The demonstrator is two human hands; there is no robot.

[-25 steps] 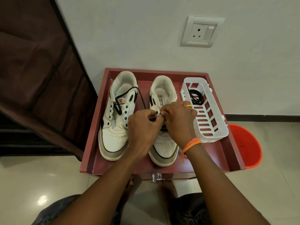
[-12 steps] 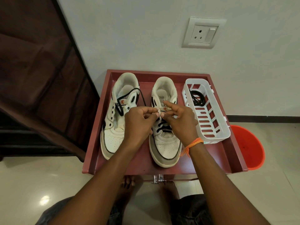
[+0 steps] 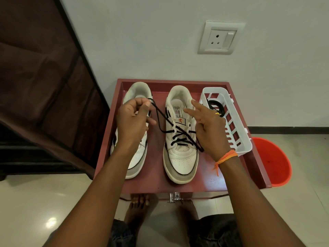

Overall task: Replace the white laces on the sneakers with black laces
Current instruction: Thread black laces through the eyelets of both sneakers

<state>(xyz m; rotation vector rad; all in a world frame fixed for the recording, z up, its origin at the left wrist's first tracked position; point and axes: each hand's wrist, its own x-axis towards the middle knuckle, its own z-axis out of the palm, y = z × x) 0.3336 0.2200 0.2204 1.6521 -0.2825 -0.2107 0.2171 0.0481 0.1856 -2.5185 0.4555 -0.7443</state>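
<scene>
Black lace [image 3: 161, 115] is the thing to watch here: you have one end drawn up and to the left, and the strand runs taut from your left hand [image 3: 132, 120] down to the eyelets of the right sneaker [image 3: 180, 138]. Pull harder and I judge the other end, which trails off near your right wrist, may slip back through its eyelet, leaving the two ends uneven. The shoe itself is held by nothing, so a sharp tug could also drag it across the red tray [image 3: 178, 186] toward the left sneaker [image 3: 137, 157].

Your left hand is curled, thumb and fingers pinching the lace end above the far part of the left sneaker (that shoe has its own black lace, mostly hidden behind your hand). Your right hand [image 3: 207, 127] is slack and half spread, forefinger pointing out over the collar of the right sneaker; it grasps nothing that I can see, though the loose lace end passes close under the heel of the palm, and I cannot tell whether they touch.

The right sneaker stands in the middle of the tray, toe toward you, black lace crossed through the lower eyelets with the upper ones not yet filled. More black lace lies coiled in the white basket [image 3: 236, 139] at the tray's right.
</scene>
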